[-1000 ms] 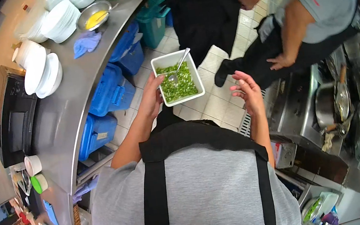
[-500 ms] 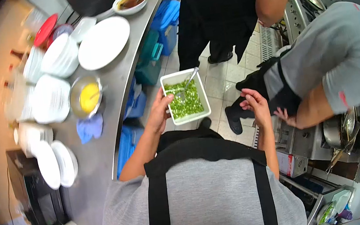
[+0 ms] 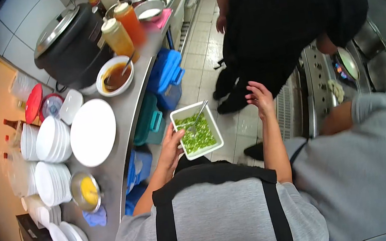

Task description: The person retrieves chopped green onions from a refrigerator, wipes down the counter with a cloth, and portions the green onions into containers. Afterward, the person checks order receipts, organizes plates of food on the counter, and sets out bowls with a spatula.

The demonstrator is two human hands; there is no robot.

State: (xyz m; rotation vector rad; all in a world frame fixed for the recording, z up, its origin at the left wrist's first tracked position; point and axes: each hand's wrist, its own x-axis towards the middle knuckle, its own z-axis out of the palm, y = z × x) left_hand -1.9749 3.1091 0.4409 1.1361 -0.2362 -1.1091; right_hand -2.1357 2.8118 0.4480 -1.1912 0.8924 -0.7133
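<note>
My left hand (image 3: 171,146) grips the left side of a white rectangular container (image 3: 218,134), its thumb over the rim. Chopped green onions (image 3: 199,139) fill the container's bottom, and a metal spoon (image 3: 200,114) leans in them with its handle past the far rim. My right hand (image 3: 261,98) is raised in the air to the right, apart from the container, fingers loosely spread and holding nothing.
On the left counter (image 3: 112,181) are a white oval plate (image 3: 93,133), stacked bowls (image 3: 52,140), a sauce bowl (image 3: 115,76), a metal bowl (image 3: 84,191) and squeeze bottles (image 3: 117,37). Blue bins (image 3: 166,82) stand beneath. Two people (image 3: 288,23) are by the stove (image 3: 318,83).
The view has swung, showing more of the far counter. My left hand still carries the container. My right hand has lifted forward. The person in grey appears closer on my right.
</note>
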